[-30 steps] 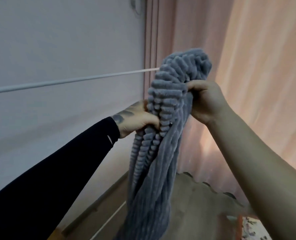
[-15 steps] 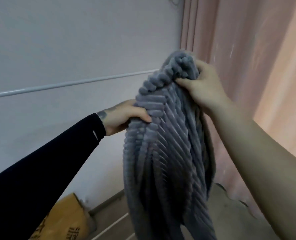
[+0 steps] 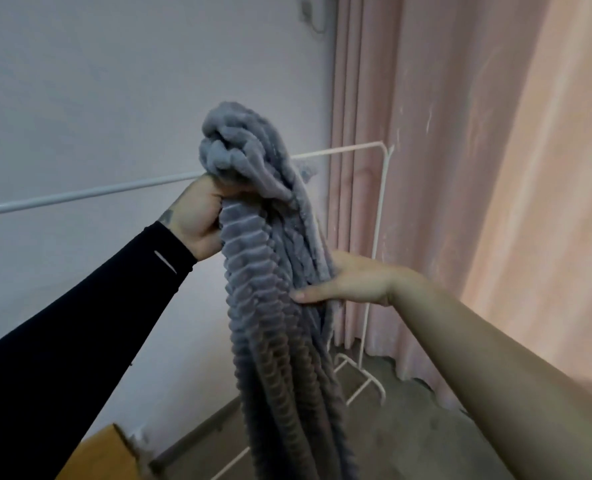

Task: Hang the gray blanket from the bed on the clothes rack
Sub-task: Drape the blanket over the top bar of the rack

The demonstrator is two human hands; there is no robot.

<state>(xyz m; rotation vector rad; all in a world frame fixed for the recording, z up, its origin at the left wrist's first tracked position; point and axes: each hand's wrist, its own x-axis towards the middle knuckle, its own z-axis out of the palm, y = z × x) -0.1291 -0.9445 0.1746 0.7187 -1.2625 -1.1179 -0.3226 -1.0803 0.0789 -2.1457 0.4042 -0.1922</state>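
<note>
The gray ribbed blanket (image 3: 273, 271) hangs bunched in a long bundle in front of me, its top end raised to the height of the rack's bar. My left hand (image 3: 197, 220) is shut on the bundle near its top. My right hand (image 3: 353, 280) lies lower on the blanket's right side, thumb in front and fingers hidden behind the folds. The white clothes rack (image 3: 379, 216) stands behind, its top bar running from the left edge to a post at the right. Whether the blanket touches the bar I cannot tell.
A pale wall is behind the rack. Pink curtains (image 3: 478, 168) hang at the right. The rack's foot (image 3: 367, 382) rests on the gray floor. A brown cardboard box (image 3: 104, 455) sits at the lower left by the baseboard.
My right hand left the top of the blanket and dropped to its right side. My left hand rose with the bunched top end. The view swung right, and the rack's post came into sight.
</note>
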